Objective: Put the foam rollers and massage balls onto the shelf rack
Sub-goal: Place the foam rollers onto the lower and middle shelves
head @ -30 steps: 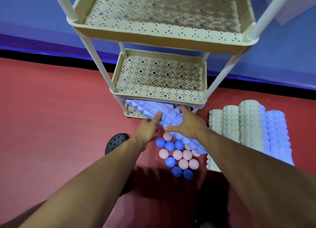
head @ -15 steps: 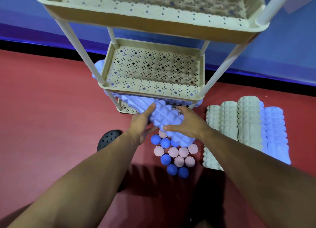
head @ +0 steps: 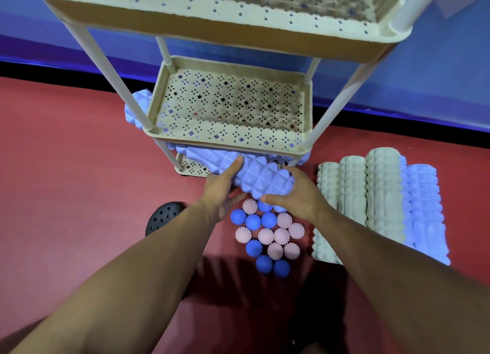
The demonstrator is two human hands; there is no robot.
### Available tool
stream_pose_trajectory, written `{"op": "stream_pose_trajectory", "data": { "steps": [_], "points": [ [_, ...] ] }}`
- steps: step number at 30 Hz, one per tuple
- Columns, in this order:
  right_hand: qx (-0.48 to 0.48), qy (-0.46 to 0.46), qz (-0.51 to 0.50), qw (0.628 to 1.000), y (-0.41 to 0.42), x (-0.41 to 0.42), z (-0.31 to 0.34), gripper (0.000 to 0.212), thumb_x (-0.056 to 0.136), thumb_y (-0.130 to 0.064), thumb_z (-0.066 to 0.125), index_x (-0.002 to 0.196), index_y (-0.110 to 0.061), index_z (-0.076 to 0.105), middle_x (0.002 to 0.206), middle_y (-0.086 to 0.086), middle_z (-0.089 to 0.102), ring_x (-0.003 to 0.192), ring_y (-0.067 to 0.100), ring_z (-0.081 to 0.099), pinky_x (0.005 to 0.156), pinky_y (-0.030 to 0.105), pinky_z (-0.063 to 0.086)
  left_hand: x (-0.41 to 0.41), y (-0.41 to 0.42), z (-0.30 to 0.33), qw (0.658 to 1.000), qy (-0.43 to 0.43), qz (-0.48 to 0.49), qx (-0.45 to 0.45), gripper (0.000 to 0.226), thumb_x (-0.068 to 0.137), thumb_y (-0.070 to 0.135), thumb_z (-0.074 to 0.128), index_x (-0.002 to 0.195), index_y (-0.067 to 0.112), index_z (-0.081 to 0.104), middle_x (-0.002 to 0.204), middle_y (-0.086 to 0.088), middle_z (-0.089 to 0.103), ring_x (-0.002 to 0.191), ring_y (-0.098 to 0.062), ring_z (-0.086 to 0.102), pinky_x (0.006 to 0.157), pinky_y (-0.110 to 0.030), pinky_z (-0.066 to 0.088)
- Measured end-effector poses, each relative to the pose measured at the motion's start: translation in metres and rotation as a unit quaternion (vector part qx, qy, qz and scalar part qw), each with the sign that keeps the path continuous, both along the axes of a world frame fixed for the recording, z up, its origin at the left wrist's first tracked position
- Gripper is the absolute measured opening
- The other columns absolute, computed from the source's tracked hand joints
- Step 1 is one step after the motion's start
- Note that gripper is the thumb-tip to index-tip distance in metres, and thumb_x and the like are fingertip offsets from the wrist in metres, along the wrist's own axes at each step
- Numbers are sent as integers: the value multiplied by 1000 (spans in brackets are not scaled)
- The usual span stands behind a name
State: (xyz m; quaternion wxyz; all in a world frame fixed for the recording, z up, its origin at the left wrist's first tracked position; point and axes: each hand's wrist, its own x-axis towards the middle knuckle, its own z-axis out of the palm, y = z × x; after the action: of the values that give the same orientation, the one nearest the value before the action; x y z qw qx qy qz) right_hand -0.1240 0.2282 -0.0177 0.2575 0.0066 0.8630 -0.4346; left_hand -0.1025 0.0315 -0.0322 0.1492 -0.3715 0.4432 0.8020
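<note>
A cream three-tier shelf rack (head: 228,139) stands on the red floor. A pale blue foam roller (head: 261,178) lies slanted on the lowest tier, its far end (head: 138,107) poking out at the rack's left. My left hand (head: 222,192) holds its near end from the left, thumb on top. My right hand (head: 297,194) grips the same end from the right. Blue and pink spiky massage balls (head: 267,234) lie in a cluster on the floor below my hands. More rollers, cream (head: 381,194) and pale blue (head: 424,207), lie side by side at the right.
The middle tier (head: 230,107) and top tier (head: 212,22) of the rack hold nothing. A black perforated shoe (head: 164,215) sits on the floor left of the balls. A blue wall (head: 424,70) with a black base strip runs behind the rack.
The roller has slid further into the lowest tier, and its far end now sticks out at the left. Both hands followed it forward. The camera has moved closer to the rack.
</note>
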Motion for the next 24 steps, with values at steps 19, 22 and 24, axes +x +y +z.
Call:
{"op": "stream_pose_trajectory", "data": {
  "steps": [19,22,24],
  "points": [
    [-34,-28,-33,998,9,-5,-7,92,69,-33,93,131,-26,26,133,-8,45,123,10,48,99,29,41,-8,8,-10,998,56,43,-3,46,93,36,68,128,8,60,112,-5,75,103,-20,72,79,-35,61],
    [-37,-22,-34,998,9,-6,-12,92,68,-30,94,130,-28,25,132,-11,43,129,11,46,109,35,41,-11,5,-18,997,63,55,4,42,95,35,65,127,8,61,115,-3,75,109,-19,70,82,-34,60],
    [-49,-16,-44,998,9,-7,-13,90,70,-24,93,128,-28,24,126,-19,40,131,10,44,111,34,40,-14,2,-24,996,65,55,8,43,95,34,66,129,7,60,117,-4,74,111,-20,69,89,-36,59]
  ]
}}
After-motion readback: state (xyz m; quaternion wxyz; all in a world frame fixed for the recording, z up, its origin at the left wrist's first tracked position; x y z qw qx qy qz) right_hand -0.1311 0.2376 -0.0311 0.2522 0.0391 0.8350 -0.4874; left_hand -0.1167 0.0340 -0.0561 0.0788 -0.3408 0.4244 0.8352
